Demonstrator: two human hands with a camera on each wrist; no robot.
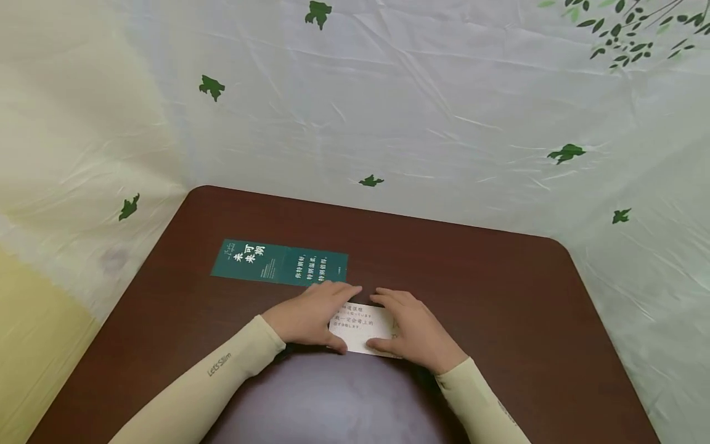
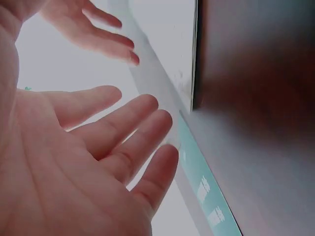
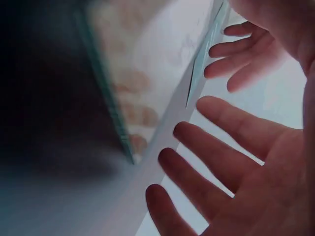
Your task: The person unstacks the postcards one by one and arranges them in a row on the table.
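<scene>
A white card (image 1: 355, 336) with printed lines of text lies at the near edge of the brown table, between both hands. My left hand (image 1: 312, 316) is around its left end, thumb low and fingers extended beyond the far edge. At the other end is my right hand (image 1: 417, 330), which overlaps part of the print in the head view. The left wrist view has the left fingers (image 2: 133, 135) relaxed and spread beside the card (image 2: 172, 44). Likewise the right fingers (image 3: 211, 152) are spread, nothing between them; a teal edge (image 3: 106, 91) runs along the card there.
Two teal printed cards (image 1: 277, 277) with white characters lie end to end at the table's (image 1: 444, 259) left, just past the left hand. A pale curtain (image 1: 421, 123) with green leaf prints hangs around the table's far and side edges.
</scene>
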